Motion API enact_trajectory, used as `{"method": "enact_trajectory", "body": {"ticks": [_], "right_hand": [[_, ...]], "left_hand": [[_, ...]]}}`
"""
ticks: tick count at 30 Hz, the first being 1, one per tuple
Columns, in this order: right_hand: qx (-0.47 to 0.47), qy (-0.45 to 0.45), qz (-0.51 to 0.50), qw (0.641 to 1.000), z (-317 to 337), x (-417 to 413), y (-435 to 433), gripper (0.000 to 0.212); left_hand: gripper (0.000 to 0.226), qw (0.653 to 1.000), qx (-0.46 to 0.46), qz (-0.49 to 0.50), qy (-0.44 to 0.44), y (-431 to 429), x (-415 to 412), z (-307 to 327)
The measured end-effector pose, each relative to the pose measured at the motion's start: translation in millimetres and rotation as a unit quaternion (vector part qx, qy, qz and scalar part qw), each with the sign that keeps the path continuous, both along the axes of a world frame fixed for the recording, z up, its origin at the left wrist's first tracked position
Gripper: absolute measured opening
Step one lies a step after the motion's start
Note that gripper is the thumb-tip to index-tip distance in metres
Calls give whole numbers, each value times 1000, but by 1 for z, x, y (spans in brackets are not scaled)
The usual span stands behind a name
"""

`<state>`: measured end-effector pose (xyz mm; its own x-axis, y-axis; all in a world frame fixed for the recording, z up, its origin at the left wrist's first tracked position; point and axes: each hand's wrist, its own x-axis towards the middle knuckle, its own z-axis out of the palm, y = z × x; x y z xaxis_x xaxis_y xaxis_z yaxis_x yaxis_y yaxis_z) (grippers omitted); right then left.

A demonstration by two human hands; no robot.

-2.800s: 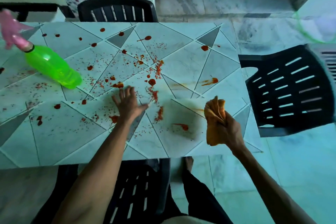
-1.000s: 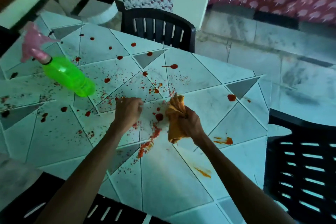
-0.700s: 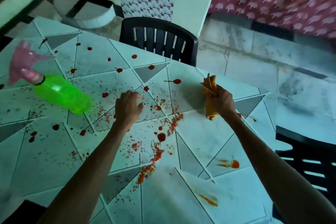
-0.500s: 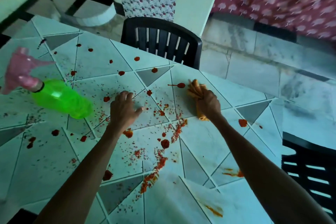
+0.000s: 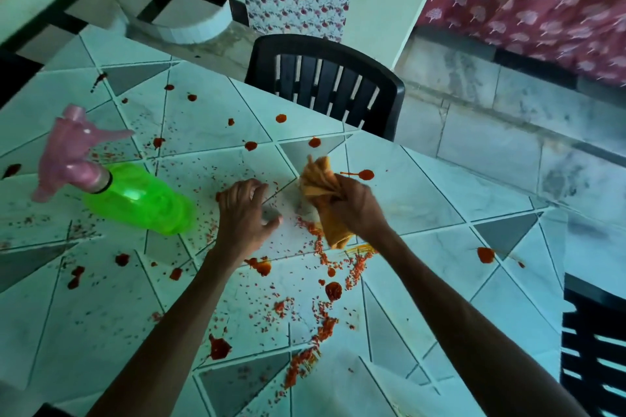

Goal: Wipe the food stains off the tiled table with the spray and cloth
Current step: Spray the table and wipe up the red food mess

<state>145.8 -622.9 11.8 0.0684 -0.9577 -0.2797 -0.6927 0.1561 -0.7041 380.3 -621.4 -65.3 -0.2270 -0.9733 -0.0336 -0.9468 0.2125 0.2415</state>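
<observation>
The tiled table (image 5: 423, 186) is spattered with red food stains (image 5: 333, 291) and crumbs. My right hand (image 5: 355, 206) grips a bunched orange cloth (image 5: 321, 186) and presses it on the tiles near the table's middle. Just left of it, my left hand (image 5: 245, 217) rests on the tabletop with fingers spread and bent, holding nothing. A green spray bottle (image 5: 139, 201) with a pink trigger head (image 5: 72, 152) stands at the left, apart from both hands.
A black plastic chair (image 5: 325, 85) stands against the far edge of the table. Another black chair (image 5: 592, 342) is at the right edge. A smeared orange streak (image 5: 364, 249) lies just below the cloth.
My right hand has dragged the cloth back toward me and slightly left, closer to my left hand. The left hand stays planted on the tiles. The bottle has not moved.
</observation>
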Motion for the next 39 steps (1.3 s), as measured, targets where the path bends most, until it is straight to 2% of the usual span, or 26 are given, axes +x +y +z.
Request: {"method": "enact_trajectory", "body": {"ticks": [3,6,9,13,19,23,27,29,32,34,39], "right_hand": [[-39,19,-47,998,16,-18,-29,30],[-50,99,-84,990,12,-25,-59,32],[-14,149,-52,987,-5,-10,-71,34],[1,96,8,995,-18,39,-59,36],[39,10,107,993,-10,76,-43,25],[-11,34,97,995,11,58,-64,25],[-82,81,18,993,27,32,-114,25],[-103,138,-19,985,22,24,-141,24],[-67,196,-38,977,10,25,-166,29],[-26,188,-14,982,2,37,-166,29],[10,135,100,986,-14,83,-122,35]], "left_hand": [[71,1000,-6,10,7,-2,9,-3],[68,1000,-6,19,12,-1,16,-4],[64,999,-5,34,19,1,21,-3],[60,998,-4,63,28,-1,26,-3],[51,996,-6,81,27,-7,29,-6],[52,996,-5,82,26,-10,30,-7],[52,995,1,91,34,-6,30,-6],[52,995,6,96,39,-5,29,-5],[54,993,16,104,46,-1,30,-3],[55,993,21,107,53,0,31,-1],[55,993,27,104,55,4,34,-2]]}}
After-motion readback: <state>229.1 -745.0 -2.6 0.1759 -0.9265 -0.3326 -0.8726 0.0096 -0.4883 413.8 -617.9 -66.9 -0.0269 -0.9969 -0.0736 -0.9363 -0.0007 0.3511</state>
